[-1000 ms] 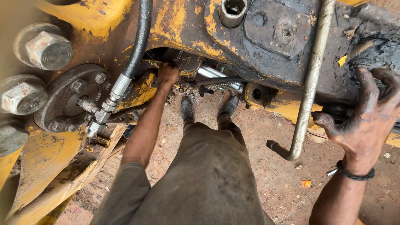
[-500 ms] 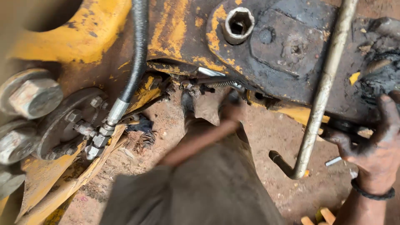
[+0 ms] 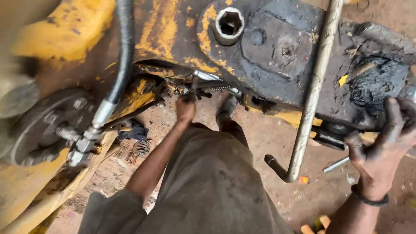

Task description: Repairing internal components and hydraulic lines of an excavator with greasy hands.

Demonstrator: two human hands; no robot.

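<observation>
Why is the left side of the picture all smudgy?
Head view: the big bolts at the left edge are blurred, probably too close to the camera or moving; the hex socket, bent metal rod and greasy right hand look sharp; soft even daylight, no glare.

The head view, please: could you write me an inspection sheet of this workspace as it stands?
Surface: bare reddish dirt ground.
Job's things: yellow machine frame, paint worn, right part black with grease; coil spring under its lower edge.
Clutter: bent metal bar hanging in front of the frame; a loose bolt; small orange bits by the bottom edge.
Hands: left hand reaches up beside the spring; right hand, greasy, grips the greasy part.
Cables: black hose running to a metal fitting.
Surroundings: nothing seen.
</observation>
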